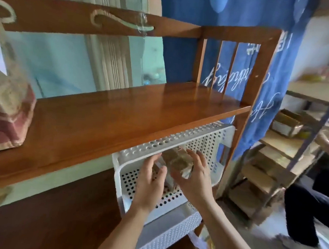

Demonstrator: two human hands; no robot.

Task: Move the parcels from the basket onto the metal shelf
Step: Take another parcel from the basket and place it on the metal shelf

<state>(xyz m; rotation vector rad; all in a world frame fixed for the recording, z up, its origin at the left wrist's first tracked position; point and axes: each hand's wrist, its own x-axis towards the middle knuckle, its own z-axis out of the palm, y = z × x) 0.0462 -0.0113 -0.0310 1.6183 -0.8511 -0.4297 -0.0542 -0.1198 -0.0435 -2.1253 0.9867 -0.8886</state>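
Observation:
A white perforated plastic basket point(203, 138) stands under a wooden shelf board. Inside it lies a brown parcel wrapped in clear tape point(175, 159). My left hand point(150, 183) reaches into the basket on the parcel's left side, fingers spread. On the parcel's right side my right hand point(195, 176) curls its fingers around the wrapping. Both hands touch the parcel; whether it is off the basket floor I cannot tell. At the far right stands the metal shelf point(300, 152), with boards holding several brown parcels.
A wooden shelf board point(112, 121) overhangs the basket, with a pink and beige bag point(6, 114) on its left end. A blue cloth point(241, 52) hangs behind. A second white basket point(170, 232) sits below. Another person's dark-trousered legs point(309, 206) are by the metal shelf.

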